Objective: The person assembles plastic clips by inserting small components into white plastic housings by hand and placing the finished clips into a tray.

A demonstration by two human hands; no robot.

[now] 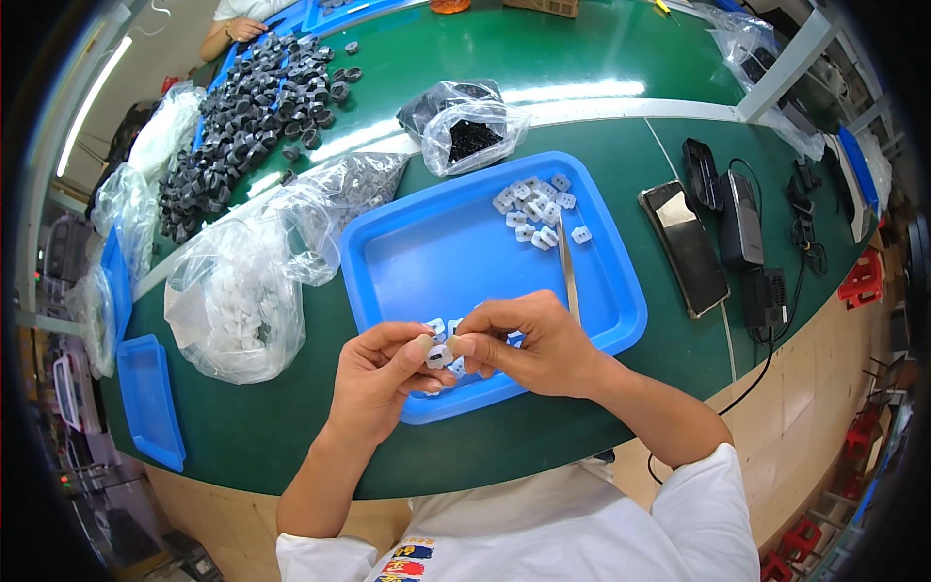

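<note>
My left hand (376,373) pinches a small white plastic part (439,357) with a dark slot in it, over the near side of a blue tray (388,397). Close against that part, my right hand (529,341) has its thumb and fingertips pressed together; what lies between them is hidden. Several more white parts (458,368) show in the tray beneath my fingers. At the tray's far right corner lies a loose pile of the same white parts (532,206). Metal tweezers (568,274) rest in the tray beside that pile, partly behind my right hand.
Left of the tray sits a clear bag of white pieces (238,315). Beyond it are a bag of grey pieces (364,182), a bag of black pieces (473,141) and heaped dark caps (254,116). A phone (684,247) lies right. A co-worker's hand (244,29) appears far left.
</note>
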